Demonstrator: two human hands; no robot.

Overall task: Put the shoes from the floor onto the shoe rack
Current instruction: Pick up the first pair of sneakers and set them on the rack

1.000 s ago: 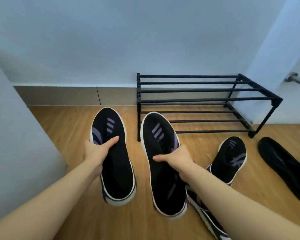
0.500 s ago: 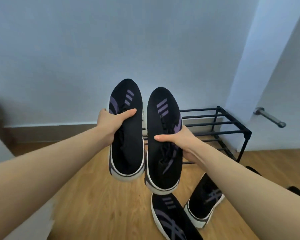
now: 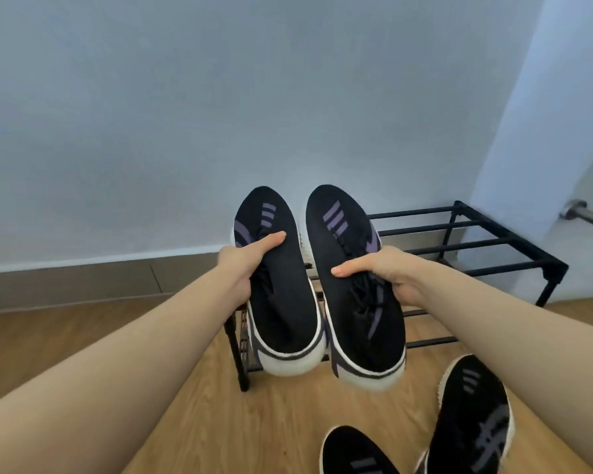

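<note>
I hold a pair of black knit sneakers with purple stripes and white soles in the air. My left hand [image 3: 240,265] grips the left sneaker [image 3: 281,319] at its opening. My right hand [image 3: 384,271] grips the right sneaker [image 3: 367,330] the same way. Both shoes point toes away from me and hang over the left end of the black metal shoe rack [image 3: 493,248], which stands against the wall. A second pair of black sneakers lies on the floor near me, one shoe [image 3: 473,415] at the right and the other [image 3: 353,453] at the bottom edge.
The rack has two tiers of bars, both bare where visible. Wood floor [image 3: 83,336] spreads to the left. A pale wall with a brown skirting board runs behind. A metal door handle [image 3: 586,217] sticks out at the far right.
I lifted both sneakers off the floor and carried them up and forward to the left end of the rack. The view drew closer to the rack.
</note>
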